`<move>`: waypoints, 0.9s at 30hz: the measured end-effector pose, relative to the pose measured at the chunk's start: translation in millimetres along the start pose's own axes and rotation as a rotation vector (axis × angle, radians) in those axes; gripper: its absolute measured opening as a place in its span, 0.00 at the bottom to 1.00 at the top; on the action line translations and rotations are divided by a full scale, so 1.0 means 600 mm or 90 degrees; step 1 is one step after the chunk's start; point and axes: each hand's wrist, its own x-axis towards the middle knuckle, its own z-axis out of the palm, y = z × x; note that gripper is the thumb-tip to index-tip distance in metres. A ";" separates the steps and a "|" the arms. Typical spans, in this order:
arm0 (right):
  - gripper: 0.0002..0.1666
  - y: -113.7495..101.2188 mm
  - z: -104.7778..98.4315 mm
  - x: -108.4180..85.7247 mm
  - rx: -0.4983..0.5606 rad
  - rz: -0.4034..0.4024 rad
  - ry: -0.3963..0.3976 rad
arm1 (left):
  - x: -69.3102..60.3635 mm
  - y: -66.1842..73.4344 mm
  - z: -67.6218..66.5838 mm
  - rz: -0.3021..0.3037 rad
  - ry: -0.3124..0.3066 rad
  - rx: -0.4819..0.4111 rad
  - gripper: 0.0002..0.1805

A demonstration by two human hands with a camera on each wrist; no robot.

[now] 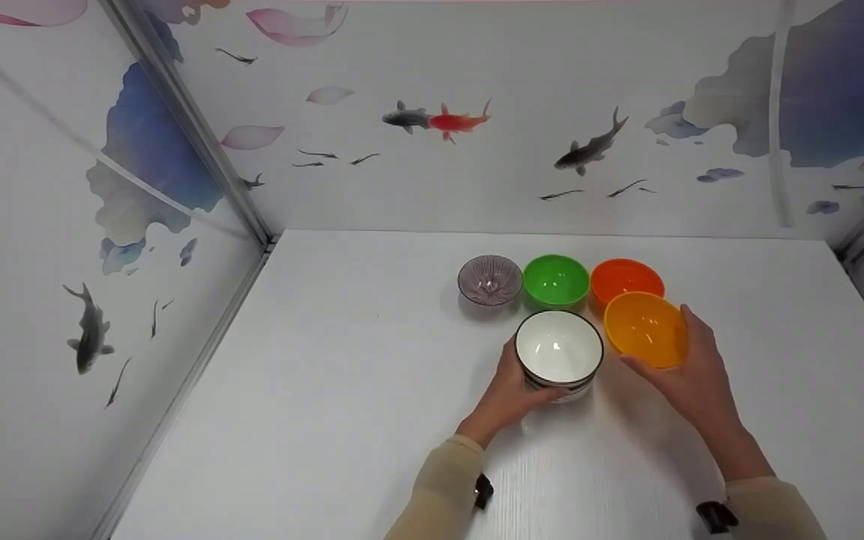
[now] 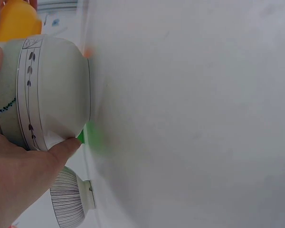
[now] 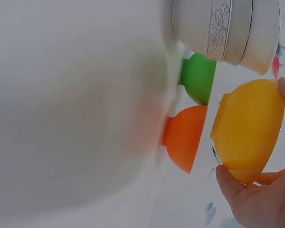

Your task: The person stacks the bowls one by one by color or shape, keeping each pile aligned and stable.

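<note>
White table [image 1: 312, 375] beneath both hands | white bowl stack [image 1: 559, 346] in left hand [image 1: 511, 395], thumb and fingers round it, likely steadying it | yellow bowl [image 1: 646, 330] in right hand [image 1: 702, 384], gripped thumb opposite fingers, seemingly to keep it off the table | orange bowl [image 1: 625, 276], green bowl [image 1: 556, 279], striped bowl [image 1: 490, 279] rowed beyond the hands, probably for working room

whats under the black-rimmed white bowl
Below the black-rimmed bowl, in the stack the left hand grips, a leaf-banded white bowl shows its outer side. Its inside is covered, so anything else nested there is hidden.
</note>
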 end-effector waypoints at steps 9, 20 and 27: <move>0.66 -0.017 -0.004 -0.004 0.022 -0.033 0.034 | -0.001 0.000 0.000 0.013 0.005 0.002 0.62; 0.66 -0.034 -0.003 -0.002 0.021 -0.061 0.051 | -0.001 0.000 -0.001 0.013 -0.003 -0.006 0.62; 0.65 -0.047 0.002 -0.002 0.030 -0.098 0.057 | -0.002 0.001 -0.001 0.011 -0.001 0.002 0.62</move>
